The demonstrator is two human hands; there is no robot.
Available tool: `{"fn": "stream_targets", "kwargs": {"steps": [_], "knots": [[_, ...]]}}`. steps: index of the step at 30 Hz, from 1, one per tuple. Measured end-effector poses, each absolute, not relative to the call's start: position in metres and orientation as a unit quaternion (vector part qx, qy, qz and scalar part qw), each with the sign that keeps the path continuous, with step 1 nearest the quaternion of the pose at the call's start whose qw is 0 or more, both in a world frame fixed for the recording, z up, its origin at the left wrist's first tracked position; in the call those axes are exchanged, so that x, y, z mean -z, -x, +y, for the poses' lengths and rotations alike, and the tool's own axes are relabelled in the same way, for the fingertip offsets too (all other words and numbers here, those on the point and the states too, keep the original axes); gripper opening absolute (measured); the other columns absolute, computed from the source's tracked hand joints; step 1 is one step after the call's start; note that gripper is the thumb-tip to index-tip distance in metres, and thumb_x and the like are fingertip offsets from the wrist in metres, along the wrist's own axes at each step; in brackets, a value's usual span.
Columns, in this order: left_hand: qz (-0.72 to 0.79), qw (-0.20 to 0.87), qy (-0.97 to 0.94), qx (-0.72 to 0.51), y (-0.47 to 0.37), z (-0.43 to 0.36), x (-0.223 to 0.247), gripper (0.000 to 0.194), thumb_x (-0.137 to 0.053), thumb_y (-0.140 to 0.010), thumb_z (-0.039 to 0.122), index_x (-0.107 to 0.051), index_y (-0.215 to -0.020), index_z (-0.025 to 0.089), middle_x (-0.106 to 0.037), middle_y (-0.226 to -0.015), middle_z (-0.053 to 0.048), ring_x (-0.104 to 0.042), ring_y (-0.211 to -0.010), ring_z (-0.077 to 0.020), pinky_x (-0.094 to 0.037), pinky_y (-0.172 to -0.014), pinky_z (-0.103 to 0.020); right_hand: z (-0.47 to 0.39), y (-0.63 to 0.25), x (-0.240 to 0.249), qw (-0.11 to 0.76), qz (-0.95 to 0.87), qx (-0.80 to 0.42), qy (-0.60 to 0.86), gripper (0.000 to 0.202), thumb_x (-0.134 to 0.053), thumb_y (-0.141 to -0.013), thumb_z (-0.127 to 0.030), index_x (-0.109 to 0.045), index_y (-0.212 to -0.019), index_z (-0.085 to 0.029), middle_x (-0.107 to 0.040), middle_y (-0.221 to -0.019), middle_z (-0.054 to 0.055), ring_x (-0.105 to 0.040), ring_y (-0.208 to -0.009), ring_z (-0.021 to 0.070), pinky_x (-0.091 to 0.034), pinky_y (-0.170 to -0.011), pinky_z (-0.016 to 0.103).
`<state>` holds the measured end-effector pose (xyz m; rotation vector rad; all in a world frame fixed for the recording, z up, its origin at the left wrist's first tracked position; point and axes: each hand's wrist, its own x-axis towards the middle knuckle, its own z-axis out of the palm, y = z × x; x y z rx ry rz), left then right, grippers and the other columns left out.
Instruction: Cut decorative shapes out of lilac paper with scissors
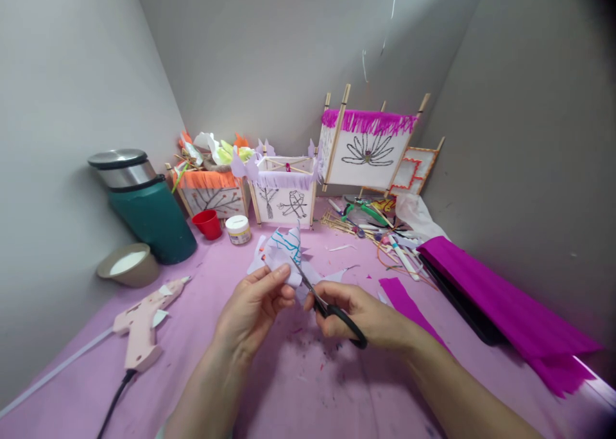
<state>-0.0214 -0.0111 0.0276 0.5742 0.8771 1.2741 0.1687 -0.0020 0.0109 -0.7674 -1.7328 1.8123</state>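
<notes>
My left hand [262,304] pinches a piece of pale lilac paper [278,257] between thumb and fingers. Black-handled scissors [353,325] are in my right hand [359,310], their blades pointing up and left against the paper's edge. Whether the blades are parted I cannot tell. Just behind the held paper is a white piece with blue lines [291,241]. More lilac scraps [332,276] lie on the table around it.
A pink glue gun [144,323], green tumbler [149,214], beige bowl [129,266], red cup [208,224] and white jar [238,230] stand left. Decorated paper lanterns [283,192] line the back. Sticks [346,224] and magenta crepe paper [500,304] lie right.
</notes>
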Motion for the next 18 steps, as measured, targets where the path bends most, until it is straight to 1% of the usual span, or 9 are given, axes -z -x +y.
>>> {"fn": "stream_targets", "kwargs": {"steps": [6,11,18], "knots": [[0.422,0.63,-0.312,-0.573,0.0127,-0.0165,-0.0305,0.019,-0.081,-0.063,0.023,-0.068,-0.07,0.012,-0.064,-0.051,0.0,-0.059,-0.046,-0.0093,-0.049,-0.051,-0.018,-0.004,-0.1646,-0.0111,0.275,-0.658,-0.628,0.31,0.026,-0.068,-0.074,-0.029,-0.059,-0.096,-0.019,-0.047,-0.07,-0.004,-0.041,-0.062,0.0109,-0.033,-0.054,0.021],[0.442,0.598,-0.344,-0.573,0.0124,-0.0173,-0.0264,0.021,-0.08,-0.065,0.027,-0.068,-0.074,0.013,-0.067,-0.056,-0.002,-0.06,-0.048,-0.0112,-0.049,-0.053,-0.022,-0.0042,-0.1641,-0.0089,0.273,-0.675,-0.604,0.323,0.025,-0.069,-0.074,-0.03,-0.061,-0.095,-0.019,-0.046,-0.069,-0.005,-0.041,-0.061,0.0105,-0.033,-0.054,0.021],[0.471,0.549,-0.386,-0.573,0.0119,-0.0177,-0.0234,0.021,-0.076,-0.07,0.03,-0.068,-0.078,0.013,-0.066,-0.056,-0.002,-0.061,-0.051,-0.0125,-0.049,-0.056,-0.023,-0.0055,-0.1618,-0.0054,0.288,-0.703,-0.555,0.339,0.019,-0.068,-0.075,-0.027,-0.061,-0.091,-0.02,-0.046,-0.07,-0.004,-0.04,-0.061,0.0115,-0.033,-0.054,0.022]]}}
